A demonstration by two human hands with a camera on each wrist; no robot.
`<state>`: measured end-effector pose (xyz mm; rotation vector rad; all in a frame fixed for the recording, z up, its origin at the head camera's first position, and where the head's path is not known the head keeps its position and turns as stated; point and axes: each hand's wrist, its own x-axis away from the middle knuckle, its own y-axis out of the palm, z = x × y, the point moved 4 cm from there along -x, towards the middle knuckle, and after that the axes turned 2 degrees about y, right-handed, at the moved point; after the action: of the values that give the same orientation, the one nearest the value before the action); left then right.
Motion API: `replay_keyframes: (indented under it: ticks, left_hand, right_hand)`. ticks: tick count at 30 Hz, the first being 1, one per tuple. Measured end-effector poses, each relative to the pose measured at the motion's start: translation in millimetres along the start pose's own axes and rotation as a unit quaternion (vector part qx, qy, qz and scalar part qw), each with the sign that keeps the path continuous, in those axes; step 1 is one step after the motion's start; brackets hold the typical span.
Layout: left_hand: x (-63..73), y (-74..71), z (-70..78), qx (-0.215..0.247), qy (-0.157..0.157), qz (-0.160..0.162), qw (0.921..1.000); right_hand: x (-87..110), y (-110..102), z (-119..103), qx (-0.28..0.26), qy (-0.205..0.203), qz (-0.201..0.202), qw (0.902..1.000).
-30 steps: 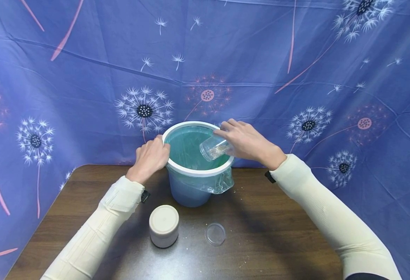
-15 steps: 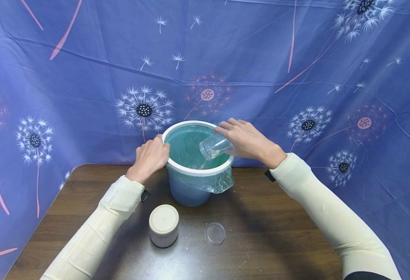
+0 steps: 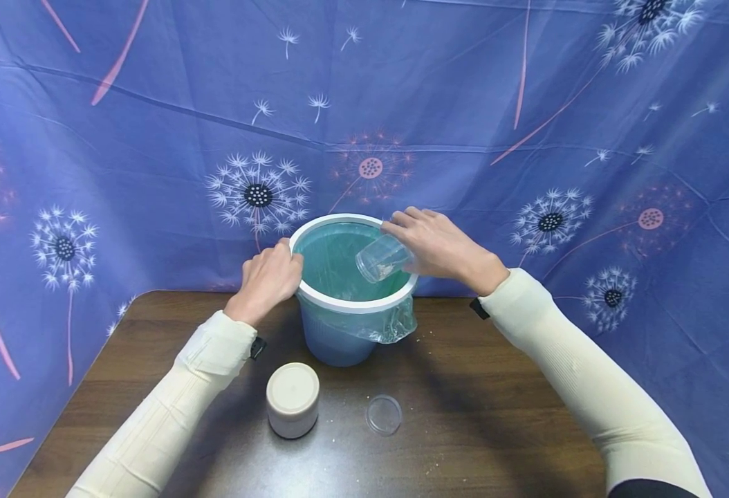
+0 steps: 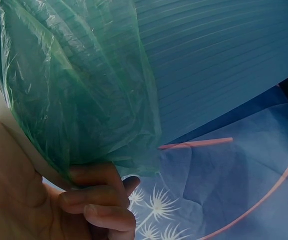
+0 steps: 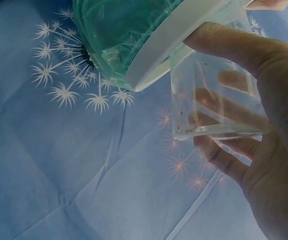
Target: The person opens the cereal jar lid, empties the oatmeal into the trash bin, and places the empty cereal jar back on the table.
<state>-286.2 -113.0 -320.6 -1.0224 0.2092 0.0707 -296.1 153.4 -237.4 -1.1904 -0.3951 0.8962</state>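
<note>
My right hand (image 3: 436, 247) grips a clear plastic cup (image 3: 382, 259), tilted with its mouth down to the left over the blue bucket (image 3: 339, 339). A few small bits cling inside the cup, seen also in the right wrist view, where fingers and thumb wrap round the clear cup (image 5: 218, 100). My left hand (image 3: 270, 278) holds the bucket's white rim (image 3: 355, 305) at its left side. In the left wrist view its fingers (image 4: 106, 205) curl at the rim over the green liner bag (image 4: 79, 85). The bag's loose edge hangs outside the rim.
A beige lidded jar (image 3: 292, 400) stands on the brown wooden table (image 3: 501, 408) in front of the bucket. Right of it lies a clear round lid (image 3: 384, 415). Small crumbs are scattered on the table. A blue dandelion-print cloth (image 3: 464, 104) hangs behind.
The light-coloured bits in the tilted cup have poured down into the bucket, leaving only a few inside. Both hands have stayed almost in place.
</note>
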Motion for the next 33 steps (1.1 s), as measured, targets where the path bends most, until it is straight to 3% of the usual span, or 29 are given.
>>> replay_keyframes:
  ticks: [15,24,29,33]
  left_hand:
    - [-2.3,0.6,0.6,0.002,0.001,0.001,1.0000]
    - [-1.1,1.1,-0.1,0.002,-0.002,0.003,1.0000]
    - [-1.0,1.2,0.4,0.001,-0.001,0.001,1.0000]
    - [-1.1,0.5,1.3,0.001,0.000,0.001,1.0000]
  right_hand:
    - [-7.0,-0.1,-5.7,0.017,-0.018,-0.012,0.9996]
    - [-5.7,3.1,-6.8,0.013,-0.019,0.004,0.9997]
    - [-3.6,3.2,-3.1,0.006,0.019,0.034,0.9992]
    - [-2.8,-3.0,0.3,-0.035,0.066,0.062,0.9953]
